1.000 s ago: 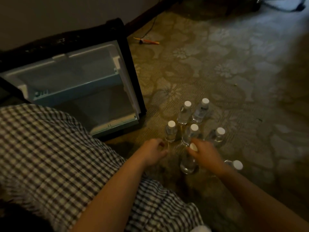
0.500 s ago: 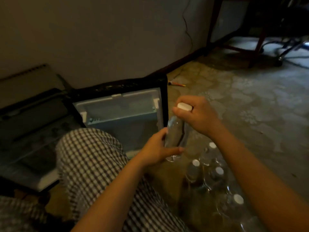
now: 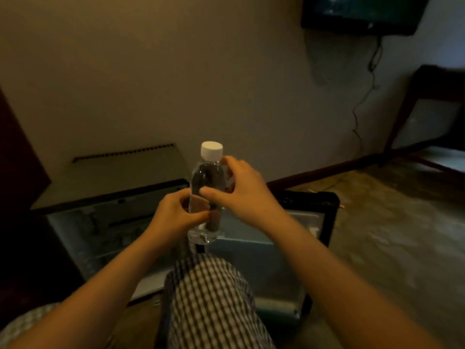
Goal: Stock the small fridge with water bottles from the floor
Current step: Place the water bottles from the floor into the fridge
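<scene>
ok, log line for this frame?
object: clear plastic water bottle with white cap, upright | left hand: grips lower body | right hand: grips upper body | small black fridge: open, bottle not yet inside

both arms reach forward; left hand (image 3: 173, 217) grips the bottle (image 3: 206, 175) low, right hand (image 3: 242, 190) curls round it higher up.

Dim, warm-tinted and soft, corners sunk in shadow, straight lines bowed toward the edges

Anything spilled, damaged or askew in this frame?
Nothing stands out. The clear plastic water bottle with a white cap is upright, gripped by the left hand and right hand above the open small fridge.
</scene>
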A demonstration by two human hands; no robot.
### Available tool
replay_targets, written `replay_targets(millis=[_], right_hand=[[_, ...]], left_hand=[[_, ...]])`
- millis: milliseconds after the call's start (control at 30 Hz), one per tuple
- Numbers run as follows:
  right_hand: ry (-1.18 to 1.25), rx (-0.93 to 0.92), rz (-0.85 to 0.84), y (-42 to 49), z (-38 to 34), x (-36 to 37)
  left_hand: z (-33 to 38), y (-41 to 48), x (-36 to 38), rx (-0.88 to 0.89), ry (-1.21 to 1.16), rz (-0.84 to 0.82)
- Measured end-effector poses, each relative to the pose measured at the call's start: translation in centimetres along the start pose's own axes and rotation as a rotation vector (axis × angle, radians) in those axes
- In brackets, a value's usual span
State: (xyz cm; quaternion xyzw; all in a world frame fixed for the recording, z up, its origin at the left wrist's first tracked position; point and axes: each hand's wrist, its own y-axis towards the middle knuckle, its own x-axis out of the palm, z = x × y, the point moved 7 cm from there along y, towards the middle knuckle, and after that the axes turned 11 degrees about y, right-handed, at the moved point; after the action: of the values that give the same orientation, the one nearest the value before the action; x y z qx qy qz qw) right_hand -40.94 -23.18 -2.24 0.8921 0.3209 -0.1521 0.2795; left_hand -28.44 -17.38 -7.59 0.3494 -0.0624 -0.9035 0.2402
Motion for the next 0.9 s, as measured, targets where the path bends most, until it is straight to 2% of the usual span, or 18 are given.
replay_targets(millis=[167, 367, 467, 633, 767, 900], right_hand=[[0.008, 0.095, -0.165, 3.6, 0.7, 8.3], [-0.007, 0.088, -0.255, 6.3, 1.8, 16.9], [-0.025, 0.076, -0.323, 7.8, 2.4, 21.2], [-0.098, 0.067, -0.419, 9.8, 4.2, 27.3], [-0.311, 0.011, -0.541, 11.3, 6.4, 32.1], [-0.357, 0.052, -0.634, 12.9, 9.0, 36.0]], left_hand=[[-5.5, -0.8, -4.7, -0.087, 0.024, 0.075], [-13.4, -1.8, -7.7, -0.235, 0.017, 0.059], [-17.2, -1.8, -9.3, -0.282, 0.087, 0.086], [-23.2, -1.4, -10.8, -0.382, 0.185, -0.004], [-27.9, -0.6, -11.5, -0.481, 0.266, -0.060], [-32.4, -0.2, -11.6, -0.575, 0.265, -0.085]])
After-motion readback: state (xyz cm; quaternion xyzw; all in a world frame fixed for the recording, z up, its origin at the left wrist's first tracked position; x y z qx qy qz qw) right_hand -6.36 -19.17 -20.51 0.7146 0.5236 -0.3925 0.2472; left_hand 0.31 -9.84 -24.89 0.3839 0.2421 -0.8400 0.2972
